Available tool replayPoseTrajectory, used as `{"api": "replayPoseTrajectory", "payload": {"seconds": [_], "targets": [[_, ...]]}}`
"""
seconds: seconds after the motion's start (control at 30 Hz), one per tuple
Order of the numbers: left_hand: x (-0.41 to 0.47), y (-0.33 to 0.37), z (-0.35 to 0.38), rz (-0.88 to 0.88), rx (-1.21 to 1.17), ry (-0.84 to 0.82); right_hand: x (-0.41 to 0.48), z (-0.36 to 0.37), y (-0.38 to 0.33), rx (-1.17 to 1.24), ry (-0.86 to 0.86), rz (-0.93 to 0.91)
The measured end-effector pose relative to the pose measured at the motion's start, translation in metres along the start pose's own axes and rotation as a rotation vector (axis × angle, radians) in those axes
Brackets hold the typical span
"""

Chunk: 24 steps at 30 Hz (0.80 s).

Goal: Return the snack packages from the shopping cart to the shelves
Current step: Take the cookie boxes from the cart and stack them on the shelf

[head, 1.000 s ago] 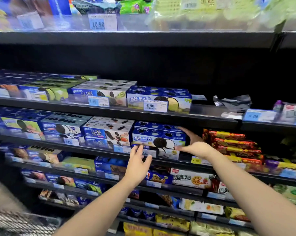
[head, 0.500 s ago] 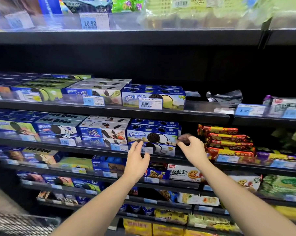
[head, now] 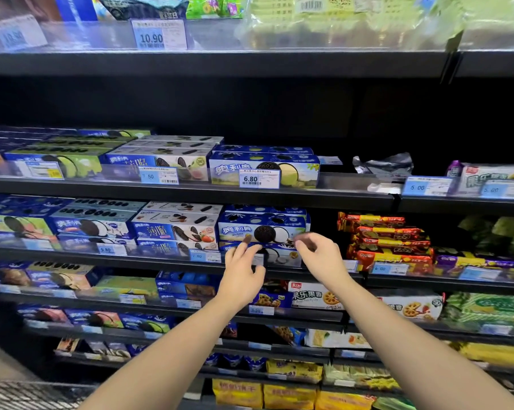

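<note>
A blue cookie box (head: 263, 229) with a black sandwich cookie on its front sits atop another like it on the middle shelf (head: 161, 260). My left hand (head: 241, 276) hovers just in front of the lower box, fingers loosely bent, holding nothing. My right hand (head: 320, 258) hangs in front of the stack's right end, fingers loosely curled and empty. Neither hand grips a box. A corner of the wire shopping cart (head: 19, 395) shows at the bottom left.
Rows of blue cookie boxes fill the shelves to the left. Red and yellow wafer packs (head: 388, 241) lie right of the stack. A crumpled silver wrapper (head: 383, 165) sits on the shelf above. Price tags line the shelf edges. Yellow bags fill the lowest shelf.
My right hand has come off the right end of the blue box and drawn back. My left hand has also pulled slightly away. The box stays on the shelf.
</note>
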<state>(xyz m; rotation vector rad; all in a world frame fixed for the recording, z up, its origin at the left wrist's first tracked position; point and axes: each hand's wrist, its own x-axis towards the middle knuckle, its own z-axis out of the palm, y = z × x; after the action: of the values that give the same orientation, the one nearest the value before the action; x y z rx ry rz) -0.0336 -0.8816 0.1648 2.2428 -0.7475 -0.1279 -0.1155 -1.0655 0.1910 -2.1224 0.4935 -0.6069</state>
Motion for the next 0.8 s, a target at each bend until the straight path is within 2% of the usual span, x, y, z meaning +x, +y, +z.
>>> {"api": "replayPoseTrajectory", "payload": {"seconds": [0.27, 0.43, 0.6, 0.8], "targets": [[0.021, 0.006, -0.010, -0.025, 0.139, -0.027, 0.012, 0.009, -0.007, -0.068, -0.030, 0.010], [0.034, 0.014, -0.015, -0.060, 0.305, -0.078, 0.025, 0.012, -0.009, -0.106, -0.060, 0.031], [0.044, 0.027, -0.014, -0.101, 0.418, -0.089, 0.034, 0.013, -0.007, -0.137, -0.133, 0.057], [0.056, 0.028, -0.003, -0.106, 0.444, -0.108, 0.042, 0.016, -0.002, -0.194, -0.220, 0.062]]}}
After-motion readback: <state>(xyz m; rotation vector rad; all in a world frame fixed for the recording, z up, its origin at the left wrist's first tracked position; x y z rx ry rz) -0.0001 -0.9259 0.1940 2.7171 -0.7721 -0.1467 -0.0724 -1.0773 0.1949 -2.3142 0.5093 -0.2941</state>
